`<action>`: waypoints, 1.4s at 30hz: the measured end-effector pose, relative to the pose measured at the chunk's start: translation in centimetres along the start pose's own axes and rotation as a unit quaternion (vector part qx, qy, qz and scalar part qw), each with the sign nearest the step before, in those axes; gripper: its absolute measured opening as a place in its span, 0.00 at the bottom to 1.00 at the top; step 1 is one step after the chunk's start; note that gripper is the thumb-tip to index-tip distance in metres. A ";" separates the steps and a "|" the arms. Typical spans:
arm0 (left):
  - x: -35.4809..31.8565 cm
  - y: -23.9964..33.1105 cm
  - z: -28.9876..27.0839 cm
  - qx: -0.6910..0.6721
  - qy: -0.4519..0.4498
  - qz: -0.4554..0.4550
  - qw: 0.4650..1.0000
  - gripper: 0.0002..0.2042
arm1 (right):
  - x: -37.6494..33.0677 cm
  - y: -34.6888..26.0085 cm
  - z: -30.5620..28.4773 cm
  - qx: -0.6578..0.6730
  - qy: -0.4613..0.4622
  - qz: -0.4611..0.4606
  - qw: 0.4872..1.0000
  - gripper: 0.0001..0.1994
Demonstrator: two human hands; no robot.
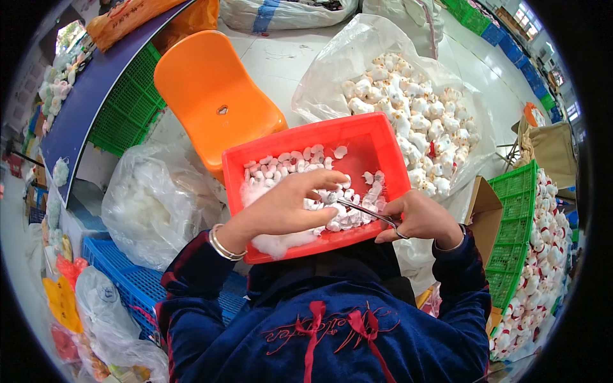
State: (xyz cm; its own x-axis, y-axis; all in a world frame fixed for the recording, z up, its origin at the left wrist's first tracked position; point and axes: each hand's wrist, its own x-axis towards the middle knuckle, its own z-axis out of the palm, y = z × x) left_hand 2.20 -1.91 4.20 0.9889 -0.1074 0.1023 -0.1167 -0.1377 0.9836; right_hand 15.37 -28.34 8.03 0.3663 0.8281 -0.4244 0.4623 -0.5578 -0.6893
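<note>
On my lap rests a red plastic tub (313, 137) with many small white fabric pieces (290, 159) in it and a fluffy wad of white stuffing (278, 244) along its near left side. Over the tub, the fingers of my left hand (287, 203) close around one small white piece (331, 198). My right hand (418, 218) grips long metal forceps (367, 210) by their finger rings, the tips pointing left and meeting that piece. Whether the tips are inside it I cannot tell.
An orange chair (217, 89) stands beyond the tub. A clear bag of white plush pieces (421, 118) lies at the far right, a bag of stuffing (156, 204) at left. Green crates (514, 236) and a blue crate (137, 274) flank me.
</note>
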 end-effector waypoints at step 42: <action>1.2 -2.9 -0.8 0.225 0.051 -0.057 0.971 0.04 | -1.4 -1.3 -0.1 -0.365 0.119 0.008 0.923 0.13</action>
State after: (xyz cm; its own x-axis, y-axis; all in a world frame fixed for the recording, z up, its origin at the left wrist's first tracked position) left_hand 3.84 -0.89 1.62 0.9990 0.0295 0.0329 -0.0106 -0.5624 0.8268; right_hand 14.37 -28.84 9.58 0.5045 0.8322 -0.2299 0.8448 -0.5308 -0.0676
